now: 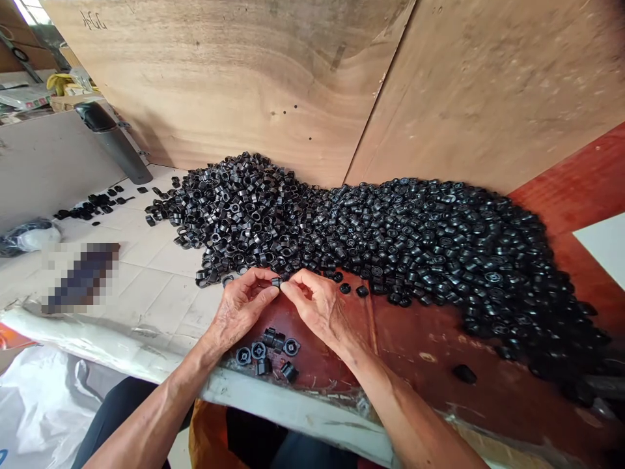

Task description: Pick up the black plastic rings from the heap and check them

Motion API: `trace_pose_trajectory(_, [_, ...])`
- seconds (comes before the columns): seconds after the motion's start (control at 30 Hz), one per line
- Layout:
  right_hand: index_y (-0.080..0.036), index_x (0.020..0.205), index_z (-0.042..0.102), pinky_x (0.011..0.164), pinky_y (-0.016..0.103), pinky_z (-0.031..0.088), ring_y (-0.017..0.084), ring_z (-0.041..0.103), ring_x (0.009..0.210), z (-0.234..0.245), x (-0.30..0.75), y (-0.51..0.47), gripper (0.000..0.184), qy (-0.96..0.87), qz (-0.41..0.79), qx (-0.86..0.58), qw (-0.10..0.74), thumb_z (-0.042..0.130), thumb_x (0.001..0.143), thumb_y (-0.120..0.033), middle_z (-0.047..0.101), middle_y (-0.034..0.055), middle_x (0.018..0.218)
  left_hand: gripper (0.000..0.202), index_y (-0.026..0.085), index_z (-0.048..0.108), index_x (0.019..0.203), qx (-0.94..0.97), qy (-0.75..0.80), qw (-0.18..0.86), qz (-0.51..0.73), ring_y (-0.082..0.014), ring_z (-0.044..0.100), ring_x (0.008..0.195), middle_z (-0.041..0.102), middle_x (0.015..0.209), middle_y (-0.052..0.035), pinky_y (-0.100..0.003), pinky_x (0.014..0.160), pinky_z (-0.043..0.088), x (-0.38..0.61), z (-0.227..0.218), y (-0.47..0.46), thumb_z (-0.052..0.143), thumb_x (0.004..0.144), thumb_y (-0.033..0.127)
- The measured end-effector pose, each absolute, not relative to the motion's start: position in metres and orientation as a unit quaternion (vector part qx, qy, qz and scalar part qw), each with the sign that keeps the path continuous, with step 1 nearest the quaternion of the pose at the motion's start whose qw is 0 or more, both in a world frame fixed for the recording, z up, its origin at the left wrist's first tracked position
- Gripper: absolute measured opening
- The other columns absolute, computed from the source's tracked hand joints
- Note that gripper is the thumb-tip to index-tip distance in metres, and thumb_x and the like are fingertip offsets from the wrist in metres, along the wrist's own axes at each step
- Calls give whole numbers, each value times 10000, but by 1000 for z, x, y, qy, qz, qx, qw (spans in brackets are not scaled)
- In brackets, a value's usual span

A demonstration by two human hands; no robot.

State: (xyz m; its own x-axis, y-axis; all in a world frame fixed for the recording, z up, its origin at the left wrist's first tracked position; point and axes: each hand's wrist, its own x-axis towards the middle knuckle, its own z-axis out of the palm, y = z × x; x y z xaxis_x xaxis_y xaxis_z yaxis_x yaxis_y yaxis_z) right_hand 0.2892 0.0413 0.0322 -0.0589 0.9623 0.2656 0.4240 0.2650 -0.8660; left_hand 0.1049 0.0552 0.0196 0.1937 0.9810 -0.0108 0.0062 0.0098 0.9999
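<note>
My left hand [247, 299] and my right hand [312, 296] meet over the front edge of the heap, fingertips almost touching. Between the left thumb and fingers is a small black plastic ring [276, 282]. The right thumb and fingers pinch at its right side, on a black piece that is mostly hidden. Behind the hands rises a pile of open black rings [239, 202], merging on the right into a pile of round black caps [439, 234]. Below my wrists, several black ring-and-cap pieces [263, 352] lie loosely grouped on the reddish-brown board [336, 365].
A dark bottle [114, 143] leans at the back left, near scattered black bits [92, 205]. Plywood panels [254, 78] wall off the back. One black piece [464, 373] lies apart at right. A white plastic-wrapped edge [293, 404] runs along the front.
</note>
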Motion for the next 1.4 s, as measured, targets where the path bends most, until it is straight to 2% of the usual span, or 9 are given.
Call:
trace_pose_trajectory(0.13, [-215,936,693,689,246,486,151,634,718,31,289,40,54,-670,306,-507,447,655,917,-249,701,-9,802,242,205,749,1056,536,442,550,462,-161,700,821,778,956,-32,-257,749,552,106,22,54,797,877,360])
trace_pose_trajectory(0.37, [-231,1102,708,681,250,505,163,667,740,24,289,41,198,-668,320,-511,436,646,914,-237,736,4,853,216,203,753,1039,540,439,546,466,-159,706,849,779,1013,-38,-257,767,553,107,24,54,793,872,335])
trace_pose_trajectory(0.53, [-232,1010,712,690,251,497,165,683,747,26,290,42,117,-663,332,-515,429,644,920,-260,754,6,853,213,194,751,1041,548,438,551,452,-165,703,818,773,930,-34,-258,726,553,107,26,53,781,879,330])
trace_pose_trajectory(0.8, [-224,913,684,643,228,435,137,620,680,32,289,41,104,-654,339,-527,425,639,926,-316,690,-27,752,218,196,749,1055,549,443,545,453,-162,704,838,773,1017,-44,-256,735,554,107,31,50,777,893,339])
trace_pose_trajectory(0.93, [-220,626,518,554,242,352,116,501,541,26,286,44,435,-625,365,-564,398,506,1013,-417,518,-47,555,209,195,753,1066,582,425,528,449,-170,703,905,756,1094,-52,-266,798,558,105,28,51,770,899,320])
trace_pose_trajectory(1.0, [-224,596,474,532,247,341,115,476,512,25,285,45,503,-603,381,-577,399,463,1032,-474,485,-47,526,211,194,753,1068,590,419,524,449,-180,706,935,757,1091,-53,-273,826,562,105,28,51,771,896,317])
trace_pose_trajectory(1.13, [-218,893,678,560,232,413,126,571,595,33,286,44,224,-585,387,-562,438,616,947,-427,650,-30,705,221,197,745,1055,564,418,550,453,-193,726,937,775,1053,-52,-280,813,577,106,29,51,782,887,336])
trace_pose_trajectory(1.2, [-214,1064,704,608,235,464,136,617,654,37,288,43,219,-608,382,-529,453,651,915,-365,705,-8,820,224,201,745,1050,542,422,564,458,-193,736,929,783,1046,-50,-282,813,583,107,30,50,789,885,347])
trace_pose_trajectory(1.4, [-213,1008,705,613,250,477,148,637,618,27,288,42,159,-632,374,-520,436,630,957,-345,676,-20,694,270,198,741,1064,521,417,586,459,-199,756,892,800,1039,-61,-310,832,603,108,26,51,812,877,379])
